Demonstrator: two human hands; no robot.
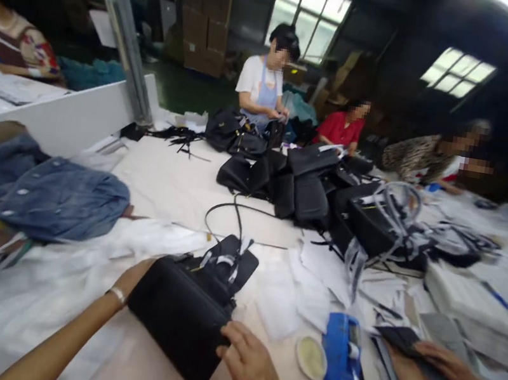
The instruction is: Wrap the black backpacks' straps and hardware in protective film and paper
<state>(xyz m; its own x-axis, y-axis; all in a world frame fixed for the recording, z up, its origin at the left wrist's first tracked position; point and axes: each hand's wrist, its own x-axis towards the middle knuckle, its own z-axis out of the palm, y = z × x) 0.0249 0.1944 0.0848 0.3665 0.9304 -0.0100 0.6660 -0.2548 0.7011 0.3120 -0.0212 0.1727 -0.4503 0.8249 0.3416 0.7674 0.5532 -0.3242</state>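
Note:
A black handbag [180, 316] lies tilted on the work table in front of me, its smooth flat panel facing me. Its flap, strap and white-wrapped hardware spread out on the far side. My left hand [136, 277] grips the bag's left end, with most of the fingers hidden behind it. At the right end, the curled fingers of my right hand [252, 366] press against the bag's edge. A thin black strap [219, 210] loops over the table beyond the bag. To the right of my right hand are a round shallow dish [311, 358] and a blue pouch-like packet [342, 361].
Black bags [306, 192] are heaped across the table. White wrapping sheets [87, 266] and a denim garment [51, 190] lie at left. A co-worker's hands [434, 360] hold a dark flat piece at right. Several people work around the table; a metal post [125, 28] stands at left.

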